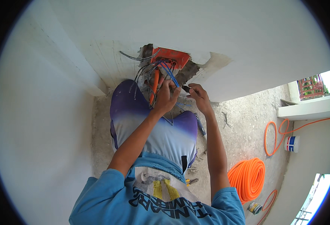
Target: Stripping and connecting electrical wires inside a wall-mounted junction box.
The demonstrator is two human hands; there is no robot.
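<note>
An orange electrical box point(179, 56) is set in a rough, broken-out hole in the white wall in front of me. Blue wires point(170, 73) come out of it and run down to my left hand point(166, 96), whose fingers pinch them near their ends. Close beside, my right hand point(199, 96) grips a small black object point(186, 89) between thumb and fingers; its kind is too small to tell. Dark wires point(138, 58) hang loose to the left of the box. Pieces of orange conduit point(155, 84) stand below it, left of my left hand.
A big coil of orange conduit point(247, 180) lies on the floor at right. Past it are a loose orange loop point(270, 139), a white bucket point(291, 144) and a can point(255, 207). A dark-handled tool point(200, 126) and a yellow-handled tool point(192, 182) lie beside my right leg.
</note>
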